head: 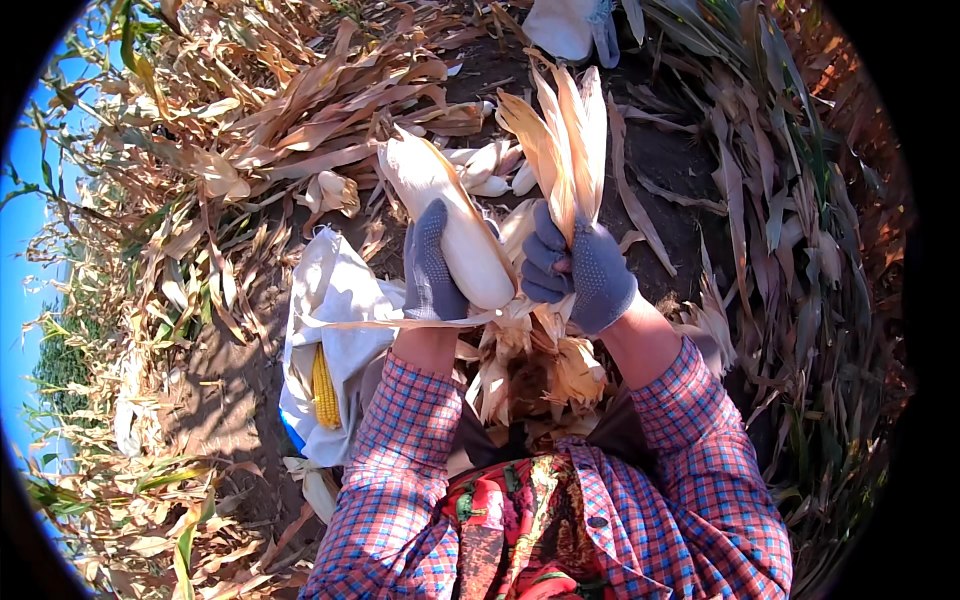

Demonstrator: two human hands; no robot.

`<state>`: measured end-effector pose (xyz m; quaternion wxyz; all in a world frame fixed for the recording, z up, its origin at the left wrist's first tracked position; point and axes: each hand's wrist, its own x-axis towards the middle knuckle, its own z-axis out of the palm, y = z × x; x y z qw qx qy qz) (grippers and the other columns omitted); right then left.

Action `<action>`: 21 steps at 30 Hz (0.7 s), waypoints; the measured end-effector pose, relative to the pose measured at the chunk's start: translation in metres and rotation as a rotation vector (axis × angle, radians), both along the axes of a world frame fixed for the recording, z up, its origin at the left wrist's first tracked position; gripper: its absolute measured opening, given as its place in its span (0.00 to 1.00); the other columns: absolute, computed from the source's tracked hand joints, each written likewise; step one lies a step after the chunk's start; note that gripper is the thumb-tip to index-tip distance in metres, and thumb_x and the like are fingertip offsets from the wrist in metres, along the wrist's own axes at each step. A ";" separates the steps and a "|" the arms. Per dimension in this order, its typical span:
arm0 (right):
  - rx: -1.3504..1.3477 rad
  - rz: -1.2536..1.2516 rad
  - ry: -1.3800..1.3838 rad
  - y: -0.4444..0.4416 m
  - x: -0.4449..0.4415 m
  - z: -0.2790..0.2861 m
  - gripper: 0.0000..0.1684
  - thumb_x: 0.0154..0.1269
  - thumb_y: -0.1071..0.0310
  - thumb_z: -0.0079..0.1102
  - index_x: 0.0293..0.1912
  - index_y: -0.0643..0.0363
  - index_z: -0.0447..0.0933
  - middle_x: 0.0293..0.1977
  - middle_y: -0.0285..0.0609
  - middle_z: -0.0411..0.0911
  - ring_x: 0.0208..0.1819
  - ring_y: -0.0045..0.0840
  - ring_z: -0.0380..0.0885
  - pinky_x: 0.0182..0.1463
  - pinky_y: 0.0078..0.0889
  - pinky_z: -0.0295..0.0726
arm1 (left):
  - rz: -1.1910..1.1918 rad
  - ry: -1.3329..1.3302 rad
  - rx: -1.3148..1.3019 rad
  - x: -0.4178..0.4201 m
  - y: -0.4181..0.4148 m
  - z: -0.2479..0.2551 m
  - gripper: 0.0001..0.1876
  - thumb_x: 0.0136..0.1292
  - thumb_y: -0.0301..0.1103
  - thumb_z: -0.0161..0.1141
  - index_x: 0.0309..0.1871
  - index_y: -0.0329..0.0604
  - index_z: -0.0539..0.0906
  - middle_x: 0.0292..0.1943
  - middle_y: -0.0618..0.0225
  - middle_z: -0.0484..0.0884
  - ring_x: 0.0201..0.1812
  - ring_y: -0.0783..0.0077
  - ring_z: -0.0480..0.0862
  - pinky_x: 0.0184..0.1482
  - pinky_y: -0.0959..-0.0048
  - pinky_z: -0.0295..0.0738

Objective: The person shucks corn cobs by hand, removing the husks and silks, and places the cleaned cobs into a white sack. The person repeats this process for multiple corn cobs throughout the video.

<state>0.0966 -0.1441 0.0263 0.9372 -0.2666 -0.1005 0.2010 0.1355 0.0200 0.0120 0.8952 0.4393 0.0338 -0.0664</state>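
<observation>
My left hand (433,266), in a grey dotted work glove, grips a corn ear still in its pale husk (450,217). The ear tilts up to the left, its rounded end close to my right hand. A bundle of dry husk leaves (562,150) stands upright from my gloved right hand (576,268), which is closed around its lower end. A thin husk strip (405,323) stretches across below the left glove. To the left, a bare yellow corn cob (325,386) lies on a white woven sack (337,285).
Several husked ears (487,166) lie on the dark soil beyond my hands. Loose husks (577,371) cover the ground between my legs. Dry cornstalks (345,97) are heaped ahead, and more leaves (780,187) rise on the right. A white cloth item (562,30) sits at the top edge.
</observation>
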 end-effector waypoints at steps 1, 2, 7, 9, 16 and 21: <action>-0.044 -0.034 0.036 0.011 -0.003 0.001 0.22 0.72 0.48 0.44 0.25 0.51 0.61 0.16 0.27 0.57 0.14 0.13 0.51 0.19 0.19 0.53 | 0.042 0.003 -0.030 0.012 0.003 -0.013 0.21 0.64 0.41 0.56 0.54 0.36 0.74 0.39 0.59 0.80 0.39 0.68 0.82 0.40 0.71 0.78; -0.087 -0.066 0.069 0.022 -0.004 0.003 0.23 0.72 0.47 0.44 0.25 0.51 0.61 0.16 0.28 0.57 0.14 0.14 0.52 0.19 0.19 0.53 | 0.023 -0.002 -0.122 0.025 0.008 -0.031 0.21 0.63 0.40 0.57 0.54 0.35 0.74 0.39 0.60 0.80 0.39 0.68 0.82 0.40 0.72 0.78; 0.175 0.407 0.212 0.048 -0.053 0.019 0.18 0.69 0.54 0.51 0.31 0.57 0.65 0.20 0.34 0.65 0.17 0.20 0.65 0.23 0.22 0.67 | 0.205 -0.038 -0.247 0.101 0.053 -0.068 0.17 0.65 0.43 0.56 0.48 0.40 0.75 0.37 0.62 0.78 0.35 0.65 0.81 0.39 0.70 0.78; 0.148 0.182 0.206 0.030 -0.034 0.018 0.17 0.67 0.55 0.55 0.35 0.59 0.67 0.24 0.36 0.68 0.20 0.20 0.68 0.26 0.23 0.70 | 0.185 0.014 -0.337 0.105 0.103 -0.053 0.16 0.65 0.45 0.56 0.46 0.41 0.75 0.36 0.62 0.78 0.34 0.65 0.80 0.38 0.70 0.78; -0.673 -0.235 0.130 -0.005 0.006 -0.008 0.27 0.57 0.57 0.67 0.48 0.69 0.72 0.34 0.43 0.79 0.31 0.20 0.78 0.38 0.24 0.78 | -0.077 -0.063 -0.097 0.010 0.029 -0.015 0.25 0.58 0.43 0.59 0.55 0.38 0.72 0.40 0.55 0.80 0.42 0.60 0.82 0.44 0.67 0.80; -0.822 -0.240 -0.007 0.026 -0.004 -0.018 0.30 0.54 0.61 0.70 0.53 0.68 0.74 0.43 0.44 0.80 0.42 0.21 0.78 0.46 0.25 0.77 | -0.245 -0.137 0.035 0.008 0.014 -0.027 0.31 0.59 0.37 0.55 0.66 0.37 0.64 0.57 0.54 0.73 0.56 0.56 0.77 0.59 0.60 0.73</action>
